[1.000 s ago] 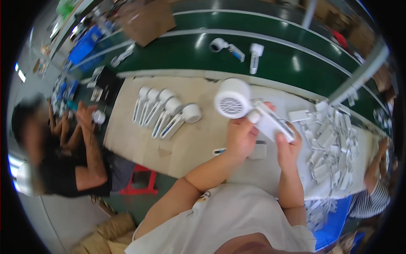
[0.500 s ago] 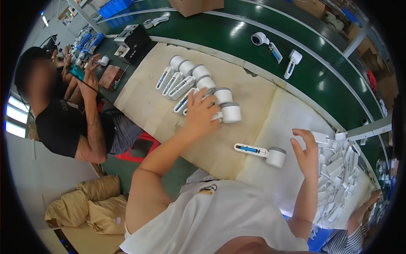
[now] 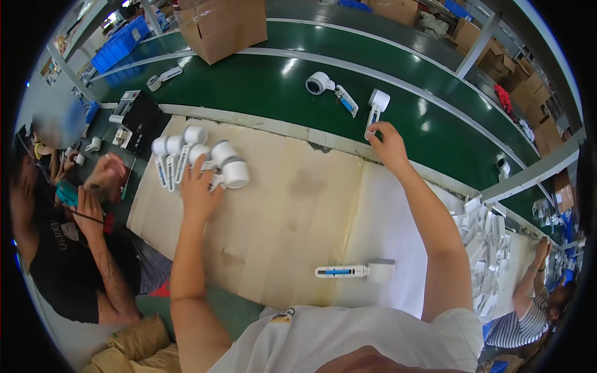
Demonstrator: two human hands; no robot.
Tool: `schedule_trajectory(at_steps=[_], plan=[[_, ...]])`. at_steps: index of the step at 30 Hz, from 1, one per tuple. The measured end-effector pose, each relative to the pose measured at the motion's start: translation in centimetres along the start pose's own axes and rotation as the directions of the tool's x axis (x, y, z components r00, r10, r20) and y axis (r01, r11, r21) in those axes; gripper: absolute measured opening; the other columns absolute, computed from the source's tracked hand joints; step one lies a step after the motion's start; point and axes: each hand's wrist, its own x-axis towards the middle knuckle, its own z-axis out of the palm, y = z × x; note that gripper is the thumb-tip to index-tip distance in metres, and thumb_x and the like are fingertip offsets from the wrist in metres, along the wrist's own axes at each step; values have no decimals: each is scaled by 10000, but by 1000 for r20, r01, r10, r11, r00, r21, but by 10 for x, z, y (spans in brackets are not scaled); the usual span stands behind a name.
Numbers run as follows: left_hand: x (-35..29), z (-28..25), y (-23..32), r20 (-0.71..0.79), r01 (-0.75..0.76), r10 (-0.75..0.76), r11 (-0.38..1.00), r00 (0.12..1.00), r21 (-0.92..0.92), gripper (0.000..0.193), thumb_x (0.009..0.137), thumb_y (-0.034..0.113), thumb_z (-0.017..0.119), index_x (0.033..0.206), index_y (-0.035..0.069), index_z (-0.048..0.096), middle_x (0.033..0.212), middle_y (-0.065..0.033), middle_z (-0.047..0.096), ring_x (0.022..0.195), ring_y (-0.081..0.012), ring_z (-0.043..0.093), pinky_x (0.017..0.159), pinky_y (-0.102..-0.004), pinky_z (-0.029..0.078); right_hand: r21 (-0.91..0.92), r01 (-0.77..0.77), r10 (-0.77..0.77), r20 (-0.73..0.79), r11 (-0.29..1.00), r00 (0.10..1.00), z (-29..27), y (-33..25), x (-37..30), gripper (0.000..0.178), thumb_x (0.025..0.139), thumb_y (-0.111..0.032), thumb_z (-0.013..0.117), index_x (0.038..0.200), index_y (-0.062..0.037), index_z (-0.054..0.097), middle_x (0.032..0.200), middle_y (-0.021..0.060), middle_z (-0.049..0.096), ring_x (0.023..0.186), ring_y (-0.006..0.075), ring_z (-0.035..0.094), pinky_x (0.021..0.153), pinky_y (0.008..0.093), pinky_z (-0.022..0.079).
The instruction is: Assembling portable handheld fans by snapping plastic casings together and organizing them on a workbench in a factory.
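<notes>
Toward the table's left, my left hand [image 3: 200, 191] is curled over the handles of a cluster of white handheld devices [image 3: 234, 173]. They have round grey-rimmed heads, and the handles seen show blue inside; its fingers partly hide the nearest handles. My right arm stretches forward to the green conveyor, where my right hand [image 3: 390, 148] pinches the handle end of another white handheld device [image 3: 378, 99], its round head pointing away from me. A single device of this kind [image 3: 342, 271] lies on the table close in front of me, handle to the left.
Another device, its handle at an angle [image 3: 346, 101], lies on the green conveyor [image 3: 249, 84] near a cardboard box [image 3: 222, 28]. A black machine [image 3: 138, 118] stands left of the table. White plastic parts [image 3: 488, 248] are heaped at right. Co-workers sit on both sides, one holding a teal tool [image 3: 67, 193].
My right hand has gone from above the table's right side forward to the conveyor and taken hold of a device's handle. The clustered devices are bunched closer under my left hand. The view has shifted.
</notes>
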Motion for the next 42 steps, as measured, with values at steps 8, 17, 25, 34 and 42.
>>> schedule_trajectory(at_steps=[8, 17, 25, 34, 42], plan=[[29, -9, -3, -64, 163, -152, 955, 986, 247, 596, 638, 138, 682, 1186, 52, 465, 1370, -159, 373, 1317, -415, 223, 1020, -574, 211, -628, 157, -77, 153, 762, 985, 62, 11, 82, 210, 821, -324, 560, 971, -235, 678, 1060, 105, 629, 1094, 302, 522, 1000, 492, 264], [86, 74, 131, 746, 641, 82, -578, 661, -504, 584, 953, 380, 313, 1312, -73, 228, 1230, -256, 482, 1126, -359, 507, 958, -455, 414, 544, -378, 213, 343, 749, 915, 40, -64, 44, 249, 859, -209, 559, 1042, -77, 664, 864, 37, 641, 726, 117, 597, 629, 244, 465], [59, 60, 243, 600, 652, 346, -633, 721, -417, 495, 942, 363, 294, 1251, -5, 414, 1152, -151, 560, 1059, -287, 541, 913, -435, 433, 490, -451, 218, 460, 746, 861, -55, -108, -104, 262, 848, -123, 605, 1106, -93, 637, 871, 16, 635, 739, 78, 553, 637, 218, 450], [15, -27, 291, 581, 863, 638, -364, 505, -350, 304, 871, 304, 389, 969, 53, 531, 830, -113, 594, 608, -226, 570, 526, -360, 482, 365, -41, -16, 153, 930, 988, -129, -85, -166, 934, 596, -47, 767, 1387, -91, 272, 1378, 124, 331, 1310, 259, 284, 1059, 375, 257], [-2, -54, 303, 710, 848, 595, 86, 378, -523, 173, 844, 139, 464, 963, 14, 476, 764, -134, 590, 578, -199, 583, 510, -340, 488, -141, 395, -417, -216, 908, 883, -165, -76, -196, 654, 533, 64, 732, 1139, -96, 545, 1052, 106, 494, 994, 347, 553, 826, 402, 498]])
